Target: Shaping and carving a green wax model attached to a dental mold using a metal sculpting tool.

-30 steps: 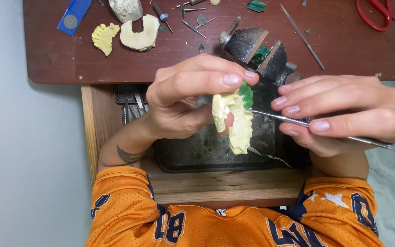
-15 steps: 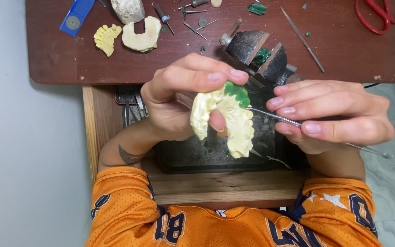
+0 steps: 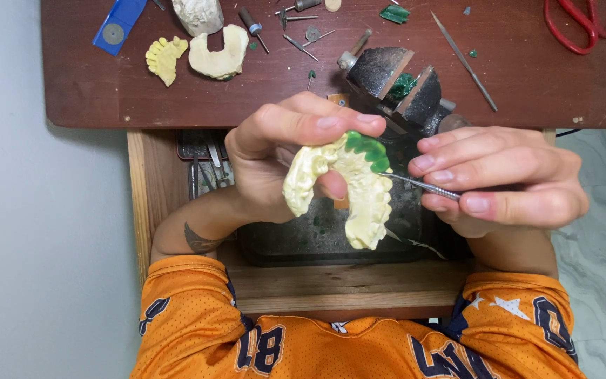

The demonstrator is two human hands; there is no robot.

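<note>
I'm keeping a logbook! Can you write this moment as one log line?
left hand: holds yellow dental cast | right hand: metal carving tool, tip at green wax | below: dark tray

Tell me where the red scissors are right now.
In the head view, the red scissors lie at the far right corner of the dark wooden table, beyond the right hand and right of the thin metal rod.

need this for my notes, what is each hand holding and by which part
The left hand grips the pale yellow dental cast at its arch, thumb inside. The right hand pinches a thin metal tool along its handle.
</note>
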